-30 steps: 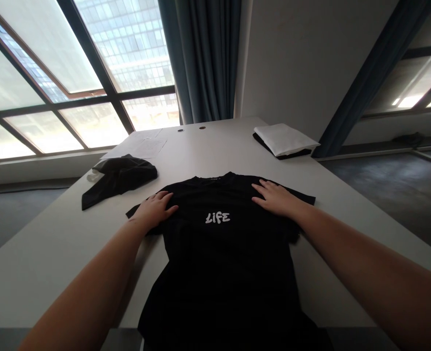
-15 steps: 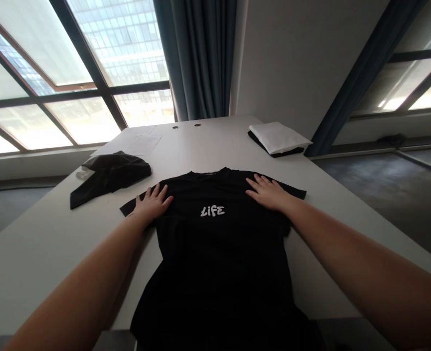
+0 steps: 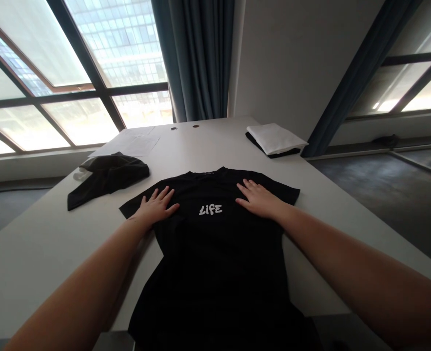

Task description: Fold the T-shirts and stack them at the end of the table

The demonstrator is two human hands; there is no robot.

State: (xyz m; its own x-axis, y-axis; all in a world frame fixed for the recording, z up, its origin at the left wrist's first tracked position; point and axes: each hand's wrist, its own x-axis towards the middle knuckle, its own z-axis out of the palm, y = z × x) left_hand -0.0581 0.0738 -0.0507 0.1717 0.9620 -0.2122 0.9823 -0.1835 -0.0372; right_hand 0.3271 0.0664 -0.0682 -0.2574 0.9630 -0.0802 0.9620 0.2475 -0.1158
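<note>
A black T-shirt (image 3: 219,253) with white lettering on its chest lies spread on the white table, collar toward the far side. Its lower end reaches the table's near edge. My left hand (image 3: 156,204) rests flat on the shirt's upper left part, beside the sleeve, fingers spread. On the upper right part lies my right hand (image 3: 256,197), palm down with fingers apart. Both hands touch the cloth without gripping it.
A crumpled dark cloth (image 3: 109,178) lies at the table's left. Folded white fabric (image 3: 276,138) sits over a black piece at the far right. Sheets of paper (image 3: 127,144) lie at the far left of the white table (image 3: 197,151), before windows and a curtain.
Both hands have slid inward over the shirt, toward the lettering, and slightly nearer to me. They stay flat on the cloth. The view has shifted a little.
</note>
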